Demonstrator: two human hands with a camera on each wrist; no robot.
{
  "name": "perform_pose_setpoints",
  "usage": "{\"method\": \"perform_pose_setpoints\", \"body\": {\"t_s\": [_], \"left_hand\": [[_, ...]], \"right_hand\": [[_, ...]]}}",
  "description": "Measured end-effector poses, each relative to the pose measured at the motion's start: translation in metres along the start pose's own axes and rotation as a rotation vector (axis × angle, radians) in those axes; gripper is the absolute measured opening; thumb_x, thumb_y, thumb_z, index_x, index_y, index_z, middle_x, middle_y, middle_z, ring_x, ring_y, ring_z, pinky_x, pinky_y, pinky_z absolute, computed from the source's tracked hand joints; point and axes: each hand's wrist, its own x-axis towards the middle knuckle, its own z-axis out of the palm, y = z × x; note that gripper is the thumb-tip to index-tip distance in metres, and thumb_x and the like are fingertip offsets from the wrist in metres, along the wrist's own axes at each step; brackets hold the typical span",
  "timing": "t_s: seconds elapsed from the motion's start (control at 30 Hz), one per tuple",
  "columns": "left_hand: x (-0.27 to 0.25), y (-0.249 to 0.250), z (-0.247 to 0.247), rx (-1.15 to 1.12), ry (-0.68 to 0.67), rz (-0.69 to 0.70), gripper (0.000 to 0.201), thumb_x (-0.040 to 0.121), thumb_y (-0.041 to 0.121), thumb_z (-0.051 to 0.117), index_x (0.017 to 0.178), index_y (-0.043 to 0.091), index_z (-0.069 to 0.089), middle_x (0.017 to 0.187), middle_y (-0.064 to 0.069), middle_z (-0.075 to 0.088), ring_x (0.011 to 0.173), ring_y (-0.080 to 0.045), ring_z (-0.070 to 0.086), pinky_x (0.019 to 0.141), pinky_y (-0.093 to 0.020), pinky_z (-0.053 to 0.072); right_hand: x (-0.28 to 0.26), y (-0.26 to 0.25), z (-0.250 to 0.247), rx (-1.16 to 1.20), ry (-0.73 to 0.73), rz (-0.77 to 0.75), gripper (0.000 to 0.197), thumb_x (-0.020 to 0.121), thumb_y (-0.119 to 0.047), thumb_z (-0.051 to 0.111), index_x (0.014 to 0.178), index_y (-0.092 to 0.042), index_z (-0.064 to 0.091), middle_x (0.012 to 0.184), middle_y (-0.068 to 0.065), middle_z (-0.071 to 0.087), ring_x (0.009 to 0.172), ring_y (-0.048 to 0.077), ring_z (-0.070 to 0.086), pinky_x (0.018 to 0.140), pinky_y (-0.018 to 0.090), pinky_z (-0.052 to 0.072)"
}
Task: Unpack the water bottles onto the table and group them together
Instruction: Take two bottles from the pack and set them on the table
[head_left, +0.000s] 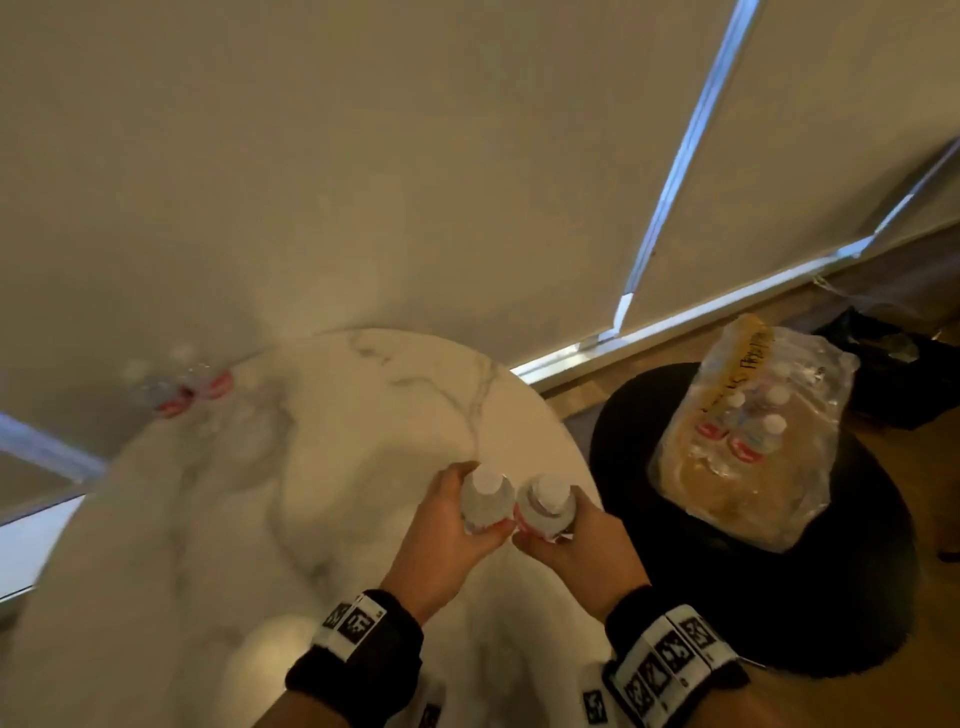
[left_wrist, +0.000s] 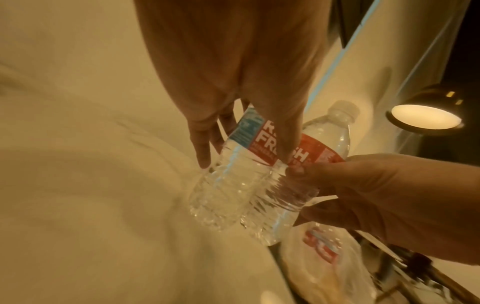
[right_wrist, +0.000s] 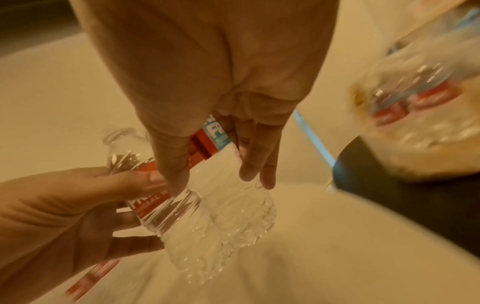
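Observation:
My left hand (head_left: 449, 514) grips one clear water bottle (head_left: 485, 499) with a white cap. My right hand (head_left: 576, 535) grips a second bottle (head_left: 545, 506) right beside it. Both bottles are upright, side by side, above the right edge of the white marble table (head_left: 311, 467). In the left wrist view my left hand (left_wrist: 244, 158) wraps its bottle (left_wrist: 226, 191) at the red and blue label. In the right wrist view my right hand (right_wrist: 215, 181) holds its bottle (right_wrist: 241, 216) the same way. Blurred bottles (head_left: 176, 384) stand at the table's far left.
A torn plastic pack (head_left: 748, 436) with several bottles inside sits on a black round stool (head_left: 779, 597) to the right of the table. Dark bags (head_left: 893, 364) lie on the wooden floor behind it. Window blinds hang close behind the table.

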Motion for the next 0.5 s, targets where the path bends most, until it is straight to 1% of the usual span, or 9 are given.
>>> {"method": "perform_pose_setpoints", "body": {"t_s": [0.07, 0.13, 0.17, 0.23, 0.3, 0.37, 0.43, 0.5], "left_hand": [[-0.035, -0.028, -0.053, -0.015, 0.062, -0.042, 0.058, 0.076, 0.035, 0.084, 0.124, 0.034, 0.052, 0.121, 0.011, 0.064, 0.109, -0.003, 0.063, 0.095, -0.030, 0.055], [-0.065, -0.055, -0.101, -0.032, 0.126, -0.085, 0.051, 0.077, 0.028, 0.084, 0.116, 0.037, 0.053, 0.111, 0.009, 0.071, 0.102, -0.004, 0.068, 0.090, -0.032, 0.057], [-0.076, -0.067, -0.121, -0.030, 0.163, -0.116, 0.049, 0.077, 0.027, 0.083, 0.114, 0.038, 0.053, 0.107, 0.009, 0.072, 0.098, -0.004, 0.069, 0.090, -0.034, 0.058], [-0.092, -0.095, -0.157, -0.007, 0.246, -0.172, 0.050, 0.075, 0.030, 0.083, 0.113, 0.037, 0.052, 0.105, 0.008, 0.073, 0.096, -0.005, 0.070, 0.090, -0.038, 0.058], [-0.100, -0.117, -0.183, -0.002, 0.308, -0.211, 0.053, 0.072, 0.034, 0.083, 0.115, 0.035, 0.052, 0.107, 0.008, 0.071, 0.097, -0.007, 0.069, 0.090, -0.041, 0.058], [-0.101, -0.138, -0.201, -0.014, 0.338, -0.232, 0.055, 0.072, 0.031, 0.083, 0.117, 0.032, 0.052, 0.109, 0.008, 0.070, 0.100, -0.008, 0.067, 0.091, -0.042, 0.058], [-0.099, -0.154, -0.212, -0.021, 0.361, -0.227, 0.055, 0.073, 0.025, 0.085, 0.117, 0.029, 0.052, 0.109, 0.009, 0.068, 0.101, -0.008, 0.066, 0.090, -0.038, 0.057], [-0.096, -0.166, -0.218, -0.029, 0.375, -0.221, 0.055, 0.075, 0.024, 0.085, 0.118, 0.027, 0.052, 0.109, 0.009, 0.067, 0.102, -0.006, 0.065, 0.087, -0.031, 0.054]], "right_hand": [[-0.010, -0.027, 0.055, 0.009, -0.082, -0.028, 0.055, 0.064, -0.052, 0.080, 0.110, -0.030, 0.059, 0.097, -0.007, 0.073, 0.085, 0.010, 0.069, 0.078, 0.035, 0.058], [-0.016, -0.053, 0.108, 0.013, -0.157, -0.052, 0.054, 0.065, -0.050, 0.080, 0.110, -0.029, 0.059, 0.099, -0.006, 0.073, 0.086, 0.012, 0.069, 0.079, 0.033, 0.057], [-0.017, -0.064, 0.132, 0.007, -0.184, -0.065, 0.053, 0.066, -0.048, 0.079, 0.111, -0.027, 0.059, 0.100, -0.005, 0.073, 0.088, 0.015, 0.068, 0.079, 0.033, 0.056], [-0.017, -0.089, 0.176, -0.013, -0.222, -0.082, 0.052, 0.069, -0.046, 0.079, 0.112, -0.024, 0.058, 0.104, -0.001, 0.073, 0.094, 0.021, 0.068, 0.078, 0.030, 0.052], [-0.016, -0.108, 0.212, -0.019, -0.251, -0.081, 0.053, 0.072, -0.044, 0.079, 0.115, -0.022, 0.058, 0.108, 0.001, 0.071, 0.099, 0.024, 0.066, 0.079, 0.028, 0.050], [-0.013, -0.120, 0.240, -0.027, -0.268, -0.074, 0.055, 0.072, -0.043, 0.079, 0.119, -0.022, 0.057, 0.112, 0.002, 0.070, 0.102, 0.025, 0.065, 0.084, 0.032, 0.052], [-0.008, -0.125, 0.259, -0.048, -0.265, -0.074, 0.056, 0.073, -0.040, 0.079, 0.121, -0.022, 0.056, 0.114, 0.003, 0.069, 0.104, 0.025, 0.064, 0.086, 0.033, 0.052], [-0.004, -0.127, 0.268, -0.043, -0.245, -0.070, 0.057, 0.073, -0.037, 0.079, 0.122, -0.022, 0.055, 0.115, 0.002, 0.069, 0.104, 0.025, 0.064, 0.084, 0.030, 0.050]]}}
